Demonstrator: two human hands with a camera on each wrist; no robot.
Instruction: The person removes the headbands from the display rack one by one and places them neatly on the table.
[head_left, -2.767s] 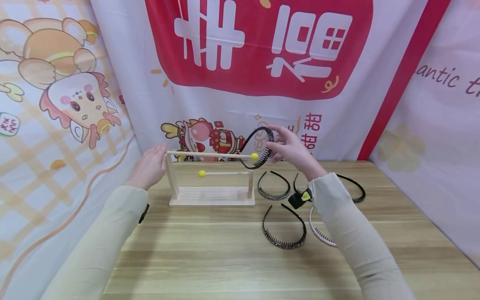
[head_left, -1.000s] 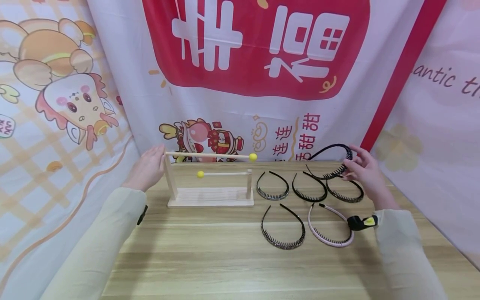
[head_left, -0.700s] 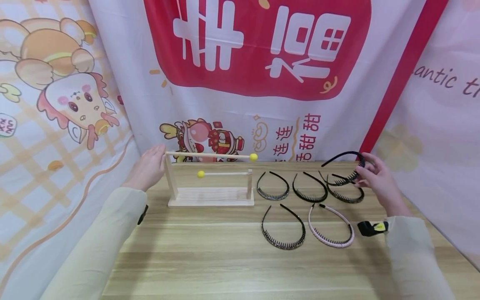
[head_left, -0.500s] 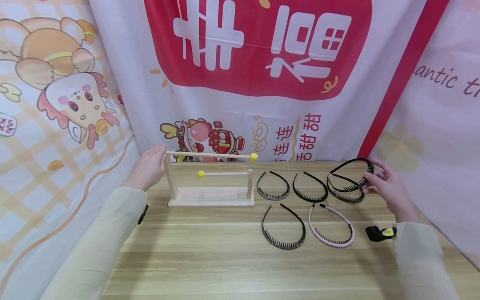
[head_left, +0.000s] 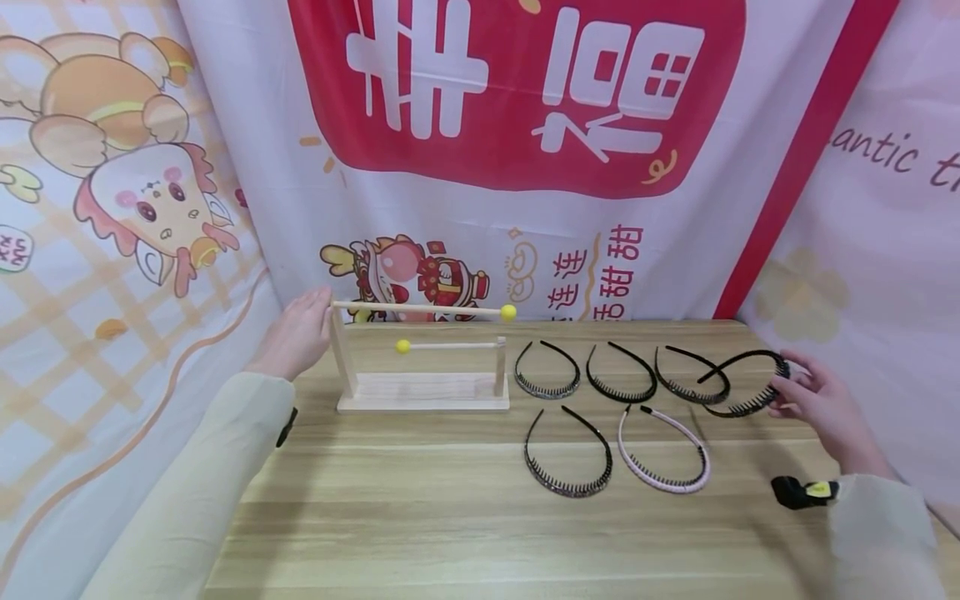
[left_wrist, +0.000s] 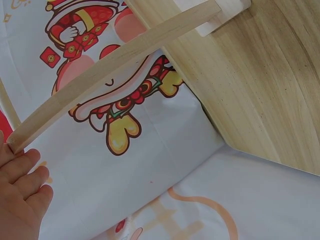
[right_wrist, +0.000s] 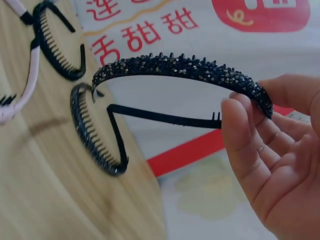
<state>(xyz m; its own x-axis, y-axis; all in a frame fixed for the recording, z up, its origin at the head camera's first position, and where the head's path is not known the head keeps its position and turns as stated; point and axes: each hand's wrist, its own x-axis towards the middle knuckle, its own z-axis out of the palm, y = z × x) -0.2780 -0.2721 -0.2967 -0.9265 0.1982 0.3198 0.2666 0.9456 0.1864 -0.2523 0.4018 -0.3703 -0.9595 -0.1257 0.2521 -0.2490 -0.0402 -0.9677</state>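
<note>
My right hand (head_left: 825,408) pinches a black toothed headband (head_left: 752,406) at the table's far right. In the right wrist view that headband (right_wrist: 185,67) shows dark sparkling stones, with thumb and fingers on its side. Its free end overlaps another black headband (head_left: 693,396) in the head view; I cannot tell whether they touch. On the left, my left hand (head_left: 294,337) rests against the top of the tall post of a wooden rack (head_left: 423,402), fingers extended. In the left wrist view the fingertips lie beside the post (left_wrist: 115,67); the thumb is hidden.
The rack's two rods end in yellow balls, an upper ball (head_left: 508,312) and a lower ball (head_left: 403,346). Several headbands lie on the wooden table (head_left: 450,533), among them a pink headband (head_left: 663,485). Printed cloth (head_left: 480,217) hangs behind and along both sides.
My right hand has carried the black headband from the upper rod's ball end rightward, then down to the right end of the back row. My left hand stays at the post.
</note>
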